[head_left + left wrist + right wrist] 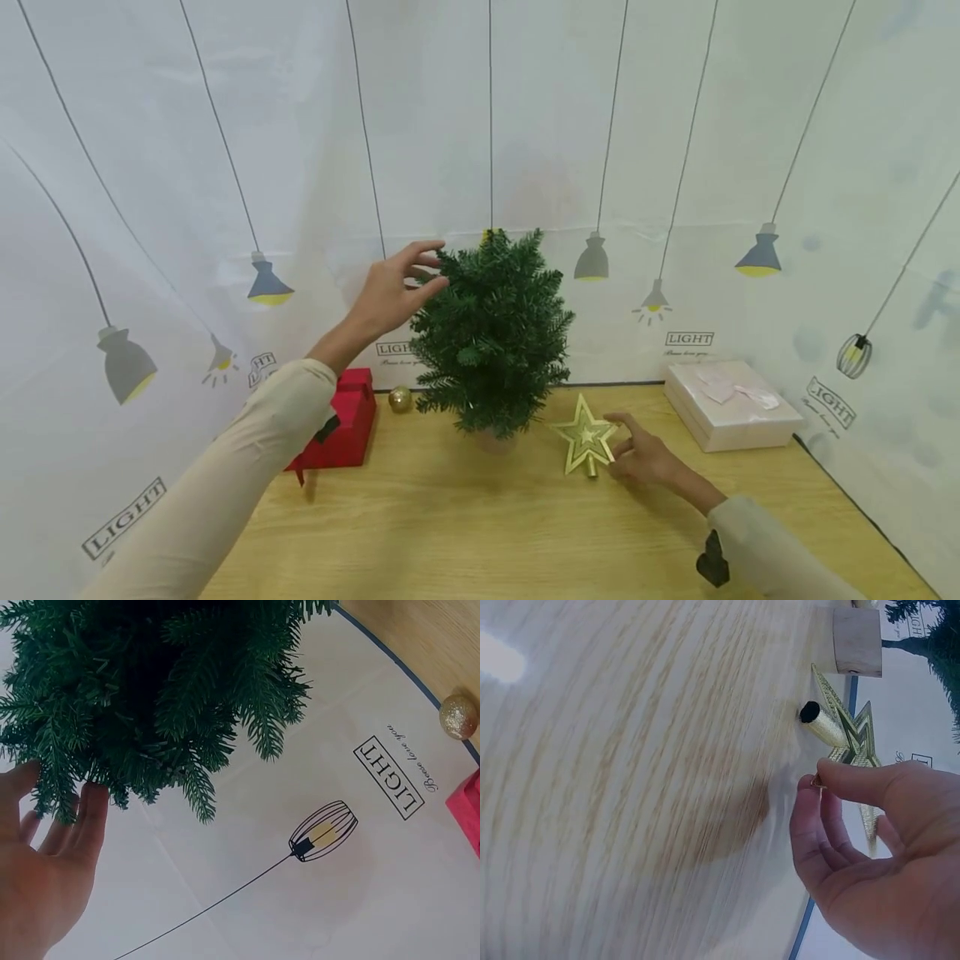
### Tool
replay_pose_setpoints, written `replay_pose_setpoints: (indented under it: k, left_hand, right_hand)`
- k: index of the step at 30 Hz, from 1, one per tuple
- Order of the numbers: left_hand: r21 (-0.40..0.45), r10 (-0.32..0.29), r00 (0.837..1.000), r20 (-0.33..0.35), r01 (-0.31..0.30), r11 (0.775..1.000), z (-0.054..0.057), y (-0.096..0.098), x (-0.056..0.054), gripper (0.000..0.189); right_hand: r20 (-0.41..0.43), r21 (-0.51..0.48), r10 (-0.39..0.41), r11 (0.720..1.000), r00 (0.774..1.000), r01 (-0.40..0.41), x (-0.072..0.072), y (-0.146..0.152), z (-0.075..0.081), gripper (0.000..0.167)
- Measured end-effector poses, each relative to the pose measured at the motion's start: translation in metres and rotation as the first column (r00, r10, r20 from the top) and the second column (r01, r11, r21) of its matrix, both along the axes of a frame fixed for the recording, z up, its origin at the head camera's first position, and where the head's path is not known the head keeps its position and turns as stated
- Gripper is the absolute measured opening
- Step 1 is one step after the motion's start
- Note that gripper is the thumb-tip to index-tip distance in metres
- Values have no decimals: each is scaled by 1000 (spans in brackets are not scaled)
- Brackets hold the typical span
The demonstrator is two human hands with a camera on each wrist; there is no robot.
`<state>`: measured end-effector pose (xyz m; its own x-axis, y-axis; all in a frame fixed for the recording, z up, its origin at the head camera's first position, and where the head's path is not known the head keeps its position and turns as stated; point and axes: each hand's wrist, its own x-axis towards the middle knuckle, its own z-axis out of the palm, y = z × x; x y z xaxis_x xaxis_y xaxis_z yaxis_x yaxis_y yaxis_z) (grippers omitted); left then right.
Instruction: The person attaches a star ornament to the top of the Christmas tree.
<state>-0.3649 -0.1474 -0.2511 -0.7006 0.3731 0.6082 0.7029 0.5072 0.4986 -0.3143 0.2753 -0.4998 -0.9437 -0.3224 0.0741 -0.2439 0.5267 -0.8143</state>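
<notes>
Right of centre and low in the head view, a gold star (587, 436) stands with its face towards the camera, its top point leaning slightly left. Its long axis runs nearly upright, from that point down to a short tubular socket (592, 467) at the bottom; in the right wrist view the socket's dark open end faces the upper left. Whether the star touches the table (450, 533) cannot be told.

Just to the star's right is the right hand (651, 457), clearly the nearer one: thumb and forefinger are nearly together, pinching a small gold edge, the other fingers curled loosely below. So the star lies left of this hand, between it and the green tree (495, 333), whose top is up and to the left, near the middle of the frame.

On the tree's far side from the star, the left hand (390, 292) is at the upper left branches, thumb and fingers well parted around needle tips, with no firm hold visible.

Further out, a gold ball (400, 399) and a red box (348, 429) sit left of the tree, and a pale pink box (731, 404) at the right.
</notes>
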Motion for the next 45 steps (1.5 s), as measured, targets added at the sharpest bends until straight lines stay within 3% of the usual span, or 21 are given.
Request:
replay_pose_setpoints:
  k: [5, 9, 18, 31, 40, 45]
  left_hand:
    - [41, 11, 1000, 26, -12, 999, -2, 2, 0, 54]
    - [85, 5, 999, 45, -8, 996, -4, 4, -2, 52]
    - [130, 16, 998, 66, -24, 991, -10, 4, -4, 51]
    - [144, 24, 997, 69, -33, 989, -12, 5, -5, 50]
    - [159, 30, 996, 83, -43, 986, -11, 1, -2, 50]
    - [165, 26, 996, 89, -41, 985, -12, 0, -3, 51]
  right_hand:
    - [24, -74, 23, 997, 999, -21, -1, 2, -1, 76]
    - [19, -92, -10, 996, 1000, 12, -1, 4, -3, 67]
    - [-81, -111, -70, 992, 994, 61, 1, 3, -3, 37]
    - [-124, -163, -86, 984, 989, 65, 1, 5, 3, 34]
    - [-221, -159, -37, 987, 975, 2, -5, 13, 31, 33]
    - [-260, -136, -45, 991, 965, 10, -7, 16, 51, 31]
